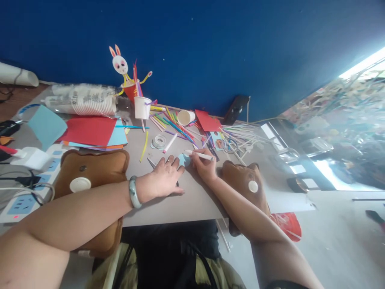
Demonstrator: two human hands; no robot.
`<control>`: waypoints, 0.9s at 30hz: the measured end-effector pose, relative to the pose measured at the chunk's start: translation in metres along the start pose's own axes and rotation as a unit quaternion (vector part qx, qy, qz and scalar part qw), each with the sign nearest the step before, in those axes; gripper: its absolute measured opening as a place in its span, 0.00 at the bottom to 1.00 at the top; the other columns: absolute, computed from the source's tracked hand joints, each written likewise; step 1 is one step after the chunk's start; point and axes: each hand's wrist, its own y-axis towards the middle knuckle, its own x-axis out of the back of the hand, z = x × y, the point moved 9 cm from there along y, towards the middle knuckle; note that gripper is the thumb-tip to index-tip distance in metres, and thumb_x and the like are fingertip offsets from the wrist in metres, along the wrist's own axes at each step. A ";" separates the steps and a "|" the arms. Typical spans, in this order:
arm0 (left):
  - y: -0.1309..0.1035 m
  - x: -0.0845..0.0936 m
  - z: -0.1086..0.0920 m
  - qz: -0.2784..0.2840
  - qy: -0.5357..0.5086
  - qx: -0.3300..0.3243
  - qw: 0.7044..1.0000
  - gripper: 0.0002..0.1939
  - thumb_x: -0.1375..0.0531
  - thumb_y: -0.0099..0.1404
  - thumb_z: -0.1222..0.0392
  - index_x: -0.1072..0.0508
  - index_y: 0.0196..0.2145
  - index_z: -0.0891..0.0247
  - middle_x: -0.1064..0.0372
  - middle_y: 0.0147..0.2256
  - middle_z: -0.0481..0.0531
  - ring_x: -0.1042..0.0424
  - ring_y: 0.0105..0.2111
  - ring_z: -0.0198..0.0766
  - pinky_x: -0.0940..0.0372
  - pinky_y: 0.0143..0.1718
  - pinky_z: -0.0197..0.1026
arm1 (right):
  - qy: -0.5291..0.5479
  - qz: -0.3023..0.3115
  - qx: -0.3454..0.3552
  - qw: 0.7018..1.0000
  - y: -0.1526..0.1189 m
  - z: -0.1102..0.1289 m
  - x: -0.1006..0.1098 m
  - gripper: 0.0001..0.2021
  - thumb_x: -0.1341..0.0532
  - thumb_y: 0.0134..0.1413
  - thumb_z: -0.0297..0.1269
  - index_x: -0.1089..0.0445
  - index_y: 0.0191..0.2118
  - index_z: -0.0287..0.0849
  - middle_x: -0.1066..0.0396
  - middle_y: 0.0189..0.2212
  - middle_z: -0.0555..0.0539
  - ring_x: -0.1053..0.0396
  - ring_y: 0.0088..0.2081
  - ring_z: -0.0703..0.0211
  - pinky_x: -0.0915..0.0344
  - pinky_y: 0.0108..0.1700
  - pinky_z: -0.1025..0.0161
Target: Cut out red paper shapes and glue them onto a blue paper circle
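Note:
My right hand (204, 166) is closed around a white marker (206, 156), with its tip end over a small piece of light blue paper (184, 160). My left hand (164, 176) lies palm down on the table, thumb apart, its fingertips at the left side of that paper. A metal blade tip (150, 162), likely of scissors, sticks out from beneath the left hand; the rest is hidden. Just beyond are a roll of clear tape (159, 141), a white marker with a pink end (170, 143) and a yellow strip (144, 147).
A rabbit figure (120, 65) and a white paper cup (142, 107) stand at the back. Coloured sticks (177, 125) and red paper (208, 120) spread ahead. Brown cushions (99, 168) flank my arms. A power strip (28, 196) with cables is at left; blue-handled scissors (231, 146) lie right.

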 end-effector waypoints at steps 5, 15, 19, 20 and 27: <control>0.000 -0.001 0.001 -0.005 -0.003 -0.001 1.000 0.34 0.38 0.61 0.37 0.31 0.54 0.68 0.34 0.53 0.68 0.38 0.55 0.60 0.41 0.52 0.56 | 0.014 0.020 0.001 1.000 0.004 0.003 -0.003 0.15 0.38 0.57 0.50 0.36 0.29 0.44 0.33 0.17 0.55 0.39 0.16 0.66 0.41 0.21 0.66; 0.002 -0.008 0.002 0.004 0.004 0.005 1.000 0.35 0.39 0.61 0.35 0.31 0.53 0.68 0.34 0.54 0.68 0.40 0.57 0.59 0.42 0.54 0.56 | 0.019 0.082 -0.014 0.996 0.003 -0.001 -0.013 0.15 0.39 0.59 0.48 0.35 0.28 0.44 0.38 0.13 0.57 0.40 0.15 0.65 0.42 0.22 0.66; 0.003 -0.010 0.002 0.005 0.010 0.005 1.000 0.35 0.40 0.61 0.34 0.32 0.54 0.67 0.35 0.55 0.68 0.40 0.57 0.59 0.42 0.54 0.55 | 0.017 0.073 -0.020 0.997 0.004 -0.002 -0.012 0.15 0.39 0.59 0.48 0.35 0.27 0.43 0.38 0.13 0.57 0.41 0.15 0.66 0.41 0.22 0.66; 0.003 -0.011 0.002 0.005 0.009 0.006 1.000 0.36 0.40 0.61 0.34 0.32 0.54 0.67 0.35 0.55 0.68 0.40 0.57 0.59 0.42 0.54 0.55 | 0.021 0.069 -0.020 0.997 0.004 -0.001 -0.012 0.15 0.39 0.59 0.48 0.35 0.27 0.43 0.38 0.13 0.56 0.41 0.15 0.66 0.41 0.22 0.67; 0.003 -0.014 0.002 0.005 0.008 0.002 1.000 0.37 0.39 0.60 0.34 0.32 0.54 0.69 0.36 0.55 0.70 0.41 0.58 0.61 0.43 0.55 0.58 | 0.030 0.063 -0.010 0.998 0.005 0.002 -0.010 0.15 0.39 0.59 0.47 0.36 0.26 0.44 0.38 0.12 0.57 0.42 0.15 0.67 0.42 0.21 0.67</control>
